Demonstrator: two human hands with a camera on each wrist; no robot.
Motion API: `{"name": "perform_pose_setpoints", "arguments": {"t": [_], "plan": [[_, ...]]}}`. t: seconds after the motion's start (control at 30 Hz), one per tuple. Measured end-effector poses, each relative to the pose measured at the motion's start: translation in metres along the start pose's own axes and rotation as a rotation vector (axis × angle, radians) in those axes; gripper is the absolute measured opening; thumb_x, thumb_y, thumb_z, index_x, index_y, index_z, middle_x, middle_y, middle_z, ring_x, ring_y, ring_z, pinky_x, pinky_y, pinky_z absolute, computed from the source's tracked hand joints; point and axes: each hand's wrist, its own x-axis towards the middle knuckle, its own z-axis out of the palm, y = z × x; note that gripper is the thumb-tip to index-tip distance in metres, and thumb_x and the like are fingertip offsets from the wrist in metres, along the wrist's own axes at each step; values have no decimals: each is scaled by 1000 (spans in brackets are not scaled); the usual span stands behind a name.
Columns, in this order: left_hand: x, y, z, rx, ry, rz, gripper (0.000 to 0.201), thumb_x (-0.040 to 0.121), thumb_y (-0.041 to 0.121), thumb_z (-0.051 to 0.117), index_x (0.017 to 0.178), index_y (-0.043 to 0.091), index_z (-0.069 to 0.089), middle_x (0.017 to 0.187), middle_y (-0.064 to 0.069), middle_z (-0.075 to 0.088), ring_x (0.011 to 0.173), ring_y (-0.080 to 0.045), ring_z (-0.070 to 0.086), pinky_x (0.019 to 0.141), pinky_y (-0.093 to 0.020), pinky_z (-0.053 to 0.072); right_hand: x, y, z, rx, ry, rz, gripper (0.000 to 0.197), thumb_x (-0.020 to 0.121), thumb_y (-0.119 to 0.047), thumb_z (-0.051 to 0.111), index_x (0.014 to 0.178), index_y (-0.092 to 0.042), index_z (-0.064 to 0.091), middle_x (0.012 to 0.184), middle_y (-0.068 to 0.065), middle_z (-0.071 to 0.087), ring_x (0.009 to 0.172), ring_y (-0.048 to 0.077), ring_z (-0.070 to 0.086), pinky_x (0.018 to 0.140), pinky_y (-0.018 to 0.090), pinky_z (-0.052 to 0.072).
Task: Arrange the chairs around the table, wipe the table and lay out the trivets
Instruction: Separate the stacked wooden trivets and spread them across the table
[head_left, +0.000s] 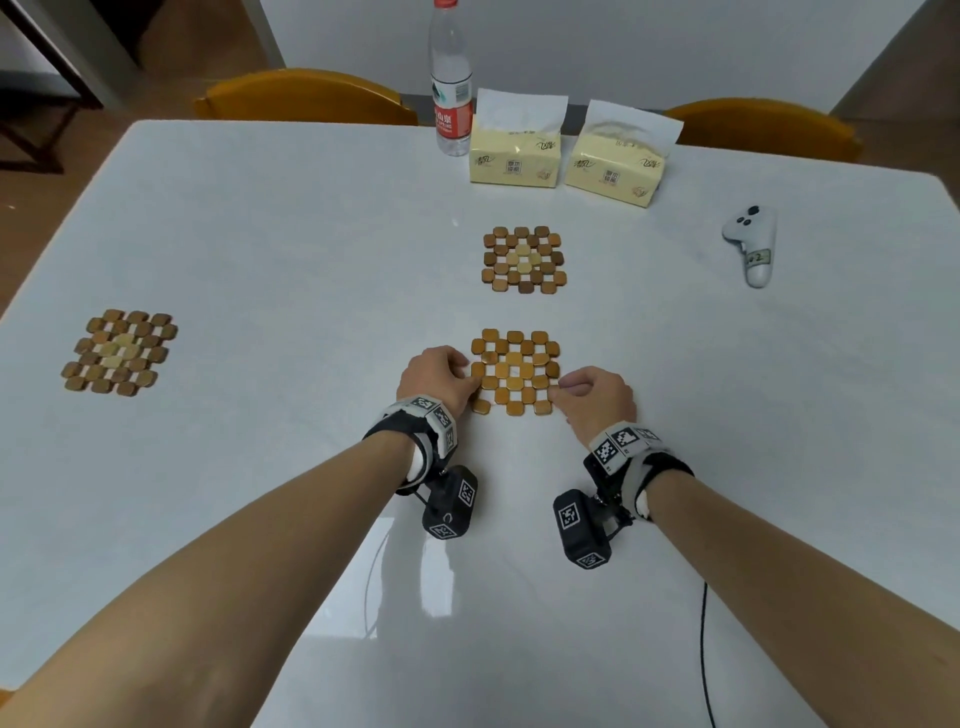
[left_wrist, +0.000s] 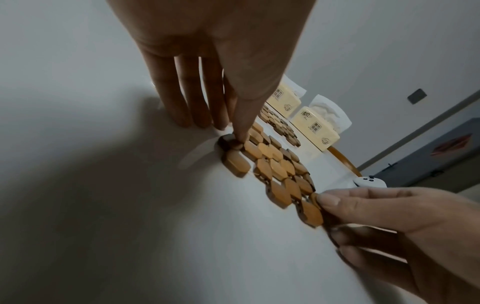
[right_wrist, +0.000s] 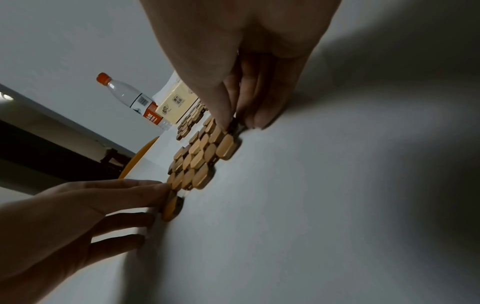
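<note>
Three wooden block trivets lie flat on the white table (head_left: 260, 234). One trivet (head_left: 120, 352) is at the left, another trivet (head_left: 523, 260) sits in the far middle. The nearest trivet (head_left: 515, 371) is between my hands. My left hand (head_left: 470, 382) pinches its left edge, the thumb on an edge block (left_wrist: 232, 143). My right hand (head_left: 558, 392) pinches a block on its right edge (right_wrist: 235, 125) between thumb and fingers. Two yellow chairs stand at the far side, one chair (head_left: 306, 96) at the left and the other chair (head_left: 763, 127) at the right.
A water bottle (head_left: 451, 93) and two tissue packs (head_left: 514, 156) (head_left: 618, 166) stand at the far edge. A white controller (head_left: 753, 244) lies at the right. A black cable (head_left: 704, 649) trails off the near right of the table.
</note>
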Motion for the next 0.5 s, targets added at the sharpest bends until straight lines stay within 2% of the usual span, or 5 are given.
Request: {"name": "perform_pose_setpoints", "arguments": {"t": [0.1,0.23,0.37,0.5], "plan": [[-2,1,-2,7,5,-21,23,79,32,73,100,23,67,90,6,67,84,-15,63,77,-31,53,-3,-4,-5,-77,-26,-3,14,76,-26,80,81,-22,67,75,-8,67,73,13,66,65,23,51],[0,4,-5,-5,-5,-24,20,81,30,71,100,23,68,89,7,67,85,-16,63,75,-28,50,2,-5,-3,-37,-68,28,17,73,-26,83,74,-24,67,72,-6,71,69,16,69,71,35,60],[3,6,-6,-9,-37,-47,17,79,28,69,95,25,69,87,9,67,84,-15,64,73,-26,50,9,-6,-3,-4,-84,49,15,72,-26,83,73,-23,68,69,-5,72,66,17,70,68,40,61],[10,13,-17,-62,-60,-102,15,79,30,61,89,25,71,86,8,69,84,-15,64,77,-30,54,17,-19,-14,59,-64,99,15,80,-34,69,74,-20,68,60,-1,70,54,19,67,65,45,61]]}}
